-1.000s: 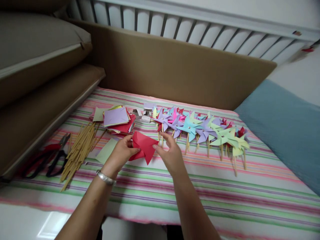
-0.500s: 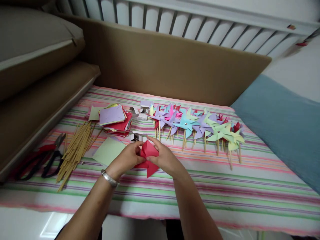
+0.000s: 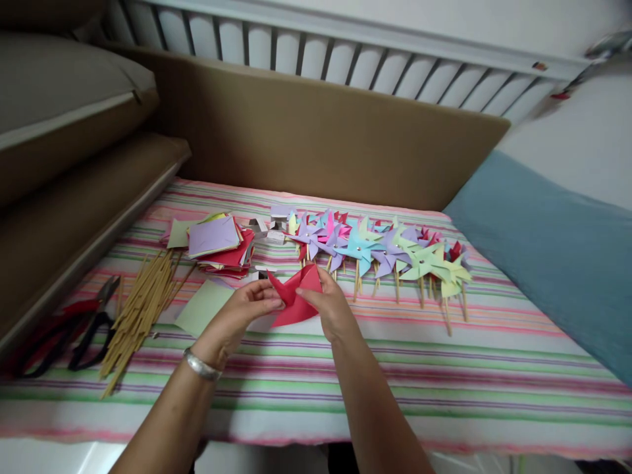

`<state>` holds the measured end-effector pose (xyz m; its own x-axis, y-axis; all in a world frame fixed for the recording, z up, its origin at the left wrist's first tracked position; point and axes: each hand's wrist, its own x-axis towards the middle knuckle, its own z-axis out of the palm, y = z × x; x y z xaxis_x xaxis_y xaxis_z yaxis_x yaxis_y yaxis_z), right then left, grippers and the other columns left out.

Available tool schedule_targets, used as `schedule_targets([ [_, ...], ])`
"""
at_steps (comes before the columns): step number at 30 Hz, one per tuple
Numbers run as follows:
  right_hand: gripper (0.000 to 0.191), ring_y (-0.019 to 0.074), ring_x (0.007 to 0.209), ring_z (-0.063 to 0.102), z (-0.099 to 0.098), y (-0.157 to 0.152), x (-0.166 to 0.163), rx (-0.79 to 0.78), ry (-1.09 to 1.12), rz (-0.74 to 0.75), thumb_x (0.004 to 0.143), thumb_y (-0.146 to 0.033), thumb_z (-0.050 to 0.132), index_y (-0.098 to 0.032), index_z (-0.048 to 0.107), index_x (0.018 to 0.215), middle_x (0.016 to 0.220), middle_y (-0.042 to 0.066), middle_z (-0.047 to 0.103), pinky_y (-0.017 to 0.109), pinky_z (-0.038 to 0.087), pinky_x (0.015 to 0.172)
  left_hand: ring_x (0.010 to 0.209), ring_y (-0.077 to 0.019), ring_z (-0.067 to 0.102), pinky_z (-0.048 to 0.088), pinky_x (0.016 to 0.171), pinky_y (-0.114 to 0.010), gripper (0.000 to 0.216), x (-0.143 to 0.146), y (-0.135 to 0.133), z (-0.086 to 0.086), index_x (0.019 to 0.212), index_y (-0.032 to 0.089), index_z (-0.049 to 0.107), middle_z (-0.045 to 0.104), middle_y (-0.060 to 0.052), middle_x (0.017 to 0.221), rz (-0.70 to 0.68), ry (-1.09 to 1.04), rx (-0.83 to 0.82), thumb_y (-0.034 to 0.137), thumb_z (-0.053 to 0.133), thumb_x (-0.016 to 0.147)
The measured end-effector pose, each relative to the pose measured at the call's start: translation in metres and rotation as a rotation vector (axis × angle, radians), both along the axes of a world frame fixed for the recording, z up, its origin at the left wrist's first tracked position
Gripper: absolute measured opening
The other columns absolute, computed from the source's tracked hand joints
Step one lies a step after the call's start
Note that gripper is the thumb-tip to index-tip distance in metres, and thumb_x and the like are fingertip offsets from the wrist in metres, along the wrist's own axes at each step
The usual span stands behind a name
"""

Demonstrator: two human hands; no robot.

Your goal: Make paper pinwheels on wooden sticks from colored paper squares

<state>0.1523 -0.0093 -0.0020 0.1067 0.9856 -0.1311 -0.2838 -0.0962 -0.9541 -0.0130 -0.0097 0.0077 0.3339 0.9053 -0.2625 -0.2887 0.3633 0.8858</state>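
Observation:
A red paper pinwheel (image 3: 297, 307), partly folded, is held up over the striped cloth. My right hand (image 3: 332, 304) grips its right side, thumb on the near face and fingers behind. At the left edge, my left hand (image 3: 251, 304) has thumb and fingers closed around the paper, with a pointed flap rising beside the fingertips. Under and left of my left forearm lies a pale green paper sheet (image 3: 200, 311). Just beyond the hands stands a small open box (image 3: 263, 272), partly hidden by the fingers and paper.
Finished pinwheels (image 3: 390, 250) on sticks lie in a row at right. A stack of coloured paper (image 3: 213, 236), loose wooden sticks (image 3: 143, 309) and scissors (image 3: 99, 322) lie at left. Brown padded panels (image 3: 316, 131) border the back and left; a blue cushion (image 3: 548, 250) is at right.
The red paper has been turned and opened out between my hands. My left hand has shifted left toward its edge. The whole view has tilted slightly.

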Motion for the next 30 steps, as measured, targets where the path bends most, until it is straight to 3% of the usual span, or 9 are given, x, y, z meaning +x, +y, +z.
schedule_targets([
  [3, 0.042, 0.0158, 0.069, 0.061, -0.002, 0.001, -0.009, 0.024, 0.02, -0.034, 0.058, -0.015, 0.071, -0.021, 0.06, 0.097, 0.08, -0.002, 0.068, 0.027, 0.049, 0.068, 0.073, -0.014, 0.063, 0.044, 0.073, -0.025, 0.026, 0.012, -0.005, -0.006, 0.084, 0.014, 0.07, 0.071, -0.005, 0.081, 0.003, -0.083, -0.05, 0.022, 0.076, 0.061],
  [8, 0.046, 0.0173, 0.072, 0.062, -0.008, 0.002, -0.018, 0.039, -0.002, -0.049, 0.057, -0.016, 0.072, -0.022, 0.059, 0.101, 0.084, 0.0, 0.069, 0.031, 0.05, 0.071, 0.062, -0.0122, 0.062, 0.044, 0.066, -0.023, 0.013, 0.023, -0.006, -0.014, 0.072, 0.014, 0.072, 0.072, -0.003, 0.069, 0.144, -0.185, -0.125, 0.021, 0.075, 0.062],
  [17, 0.059, 0.0179, 0.076, 0.063, -0.004, -0.003, -0.024, -0.006, -0.026, -0.03, 0.059, -0.018, 0.072, -0.023, 0.054, 0.115, 0.088, 0.0, 0.068, 0.032, 0.05, 0.074, 0.055, -0.0121, 0.06, 0.044, 0.058, -0.022, 0.02, 0.023, -0.004, -0.014, 0.068, 0.01, 0.07, 0.071, -0.005, 0.063, 0.257, -0.161, -0.148, 0.02, 0.078, 0.053],
  [21, 0.064, 0.0157, 0.065, 0.061, 0.0, -0.007, -0.021, -0.015, -0.135, 0.077, 0.067, -0.022, 0.066, -0.02, 0.045, 0.127, 0.072, -0.003, 0.064, 0.032, 0.05, 0.068, 0.054, -0.0132, 0.061, 0.046, 0.059, -0.023, 0.021, 0.011, 0.001, -0.014, 0.068, 0.01, 0.069, 0.07, -0.005, 0.061, 0.304, -0.124, -0.148, 0.019, 0.078, 0.051],
  [23, 0.057, 0.0153, 0.064, 0.059, 0.001, -0.009, -0.02, 0.047, -0.312, 0.034, 0.071, -0.021, 0.063, -0.02, 0.048, 0.126, 0.069, -0.003, 0.06, 0.031, 0.049, 0.066, 0.054, -0.0138, 0.061, 0.046, 0.058, -0.024, 0.021, 0.003, 0.005, -0.013, 0.067, 0.01, 0.069, 0.07, -0.005, 0.06, 0.335, -0.116, -0.153, 0.019, 0.078, 0.05],
  [26, 0.037, 0.017, 0.08, 0.06, 0.005, -0.012, -0.018, 0.293, -0.581, -0.046, 0.077, -0.018, 0.057, -0.024, 0.06, 0.113, 0.086, 0.003, 0.062, 0.032, 0.049, 0.075, 0.054, -0.0136, 0.06, 0.045, 0.057, -0.023, 0.021, -0.009, 0.009, -0.011, 0.065, 0.01, 0.069, 0.07, -0.005, 0.06, 0.386, -0.126, -0.151, 0.018, 0.078, 0.049],
  [30, 0.028, 0.0197, 0.103, 0.055, 0.008, -0.016, -0.017, 0.591, -0.837, 0.05, 0.08, -0.014, 0.053, -0.027, 0.066, 0.101, 0.107, 0.006, 0.061, 0.037, 0.044, 0.091, 0.054, -0.0128, 0.06, 0.045, 0.056, -0.022, 0.02, -0.02, 0.013, -0.007, 0.067, 0.012, 0.068, 0.07, -0.003, 0.061, 0.423, -0.16, -0.109, 0.016, 0.077, 0.049],
])
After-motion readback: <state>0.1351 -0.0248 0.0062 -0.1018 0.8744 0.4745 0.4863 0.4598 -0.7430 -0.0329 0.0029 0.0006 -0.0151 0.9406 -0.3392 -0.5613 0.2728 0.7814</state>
